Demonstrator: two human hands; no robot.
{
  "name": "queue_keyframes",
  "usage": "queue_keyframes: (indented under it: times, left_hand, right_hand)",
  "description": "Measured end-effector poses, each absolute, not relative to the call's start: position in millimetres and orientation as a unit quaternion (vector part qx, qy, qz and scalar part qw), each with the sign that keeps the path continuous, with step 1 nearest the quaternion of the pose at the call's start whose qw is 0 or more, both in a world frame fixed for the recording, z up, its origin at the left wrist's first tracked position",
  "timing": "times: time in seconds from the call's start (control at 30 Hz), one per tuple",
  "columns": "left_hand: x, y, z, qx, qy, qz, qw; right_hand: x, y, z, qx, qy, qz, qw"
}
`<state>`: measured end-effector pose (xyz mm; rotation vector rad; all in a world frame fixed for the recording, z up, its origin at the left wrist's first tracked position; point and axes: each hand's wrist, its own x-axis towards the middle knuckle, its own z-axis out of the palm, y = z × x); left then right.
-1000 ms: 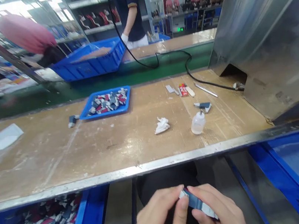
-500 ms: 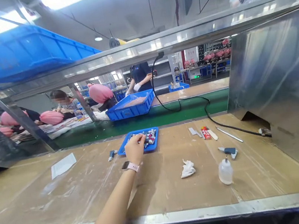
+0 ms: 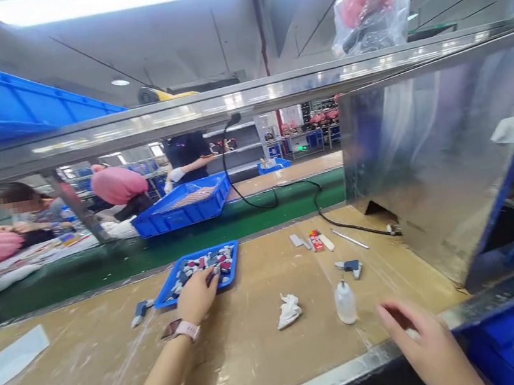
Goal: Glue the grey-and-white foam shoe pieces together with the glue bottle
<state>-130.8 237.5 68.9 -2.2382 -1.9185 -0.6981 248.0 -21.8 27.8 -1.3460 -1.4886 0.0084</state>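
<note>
My left hand (image 3: 198,296), with a pink-banded watch on the wrist, reaches over the near edge of a shallow blue tray (image 3: 164,296). Its fingertips are pinched on a small dark piece (image 3: 211,276). Small grey-blue, white and dark red plastic pieces (image 3: 191,266) fill the tray. At the table's front right edge, my right hand (image 3: 427,344) is half curled, with a gap between thumb and fingers; a pale spot inside it is too small to make out. Near it stand a clear needle-tipped bottle (image 3: 346,303) and a grey-blue and white plastic part (image 3: 351,267).
A similar part (image 3: 141,313) lies left of the tray. Crumpled white tissue (image 3: 288,311), a red packet (image 3: 315,240), a metal rod (image 3: 349,238) and a black cable (image 3: 359,227) lie rightward. A steel box wall (image 3: 393,166) bounds the right. Co-workers are beyond the green belt (image 3: 261,217).
The view has swung right, and my right hand has come into view at the lower right. My left hand stays at the tray, now with a dark piece showing at its fingertips.
</note>
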Motion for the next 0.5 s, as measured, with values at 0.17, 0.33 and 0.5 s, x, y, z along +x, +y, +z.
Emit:
queue_keyframes:
  times: [0.17,0.33,0.5]
  left_hand:
    - [-142.5,223.6,61.1,-0.753,-0.592,-0.282,0.050]
    - [-145.4,163.7,59.7,-0.759,-0.545,-0.351,0.060]
    - [-123.9,48.7,33.6,-0.759,-0.494,-0.417,0.078]
  right_hand:
    - [298.4,66.7,34.5,-0.542,-0.695,-0.093,0.463]
    - [295.8,95.0,23.9,-0.488,-0.727,-0.083,0.476]
    - [317.0,66.4,15.7,-0.487,-0.694,-0.005,0.531]
